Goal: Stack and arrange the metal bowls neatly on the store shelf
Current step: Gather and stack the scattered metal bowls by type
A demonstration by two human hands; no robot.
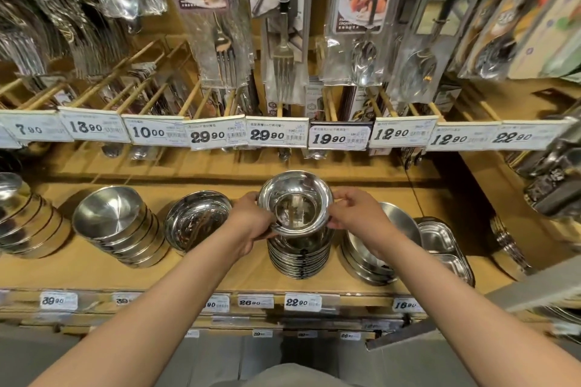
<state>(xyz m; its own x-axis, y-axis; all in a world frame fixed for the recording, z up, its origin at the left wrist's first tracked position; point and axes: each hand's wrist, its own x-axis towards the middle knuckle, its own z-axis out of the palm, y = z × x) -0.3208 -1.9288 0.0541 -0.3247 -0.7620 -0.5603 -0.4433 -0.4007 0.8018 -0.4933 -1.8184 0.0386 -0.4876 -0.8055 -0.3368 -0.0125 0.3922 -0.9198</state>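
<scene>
- Holding the top bowl from both sides: the left hand grips the left rim with fingers curled around the edge, and the right hand pinches the right rim between thumb and fingertips.
- Position: the top bowl sits directly above the centre stack on the wooden shelf, mouth up and tilted slightly toward the near side; whether it is fully seated cannot be told.
- Governing relation: the stack's vertical axis runs straight down between the two hands, equally close to each, so neither has the advantage.
- Judgement: the next move calls for an even, level lowering to nest the rims squarely.
- Neighbours: a leaning stack stands left, shallow dishes just right.
</scene>
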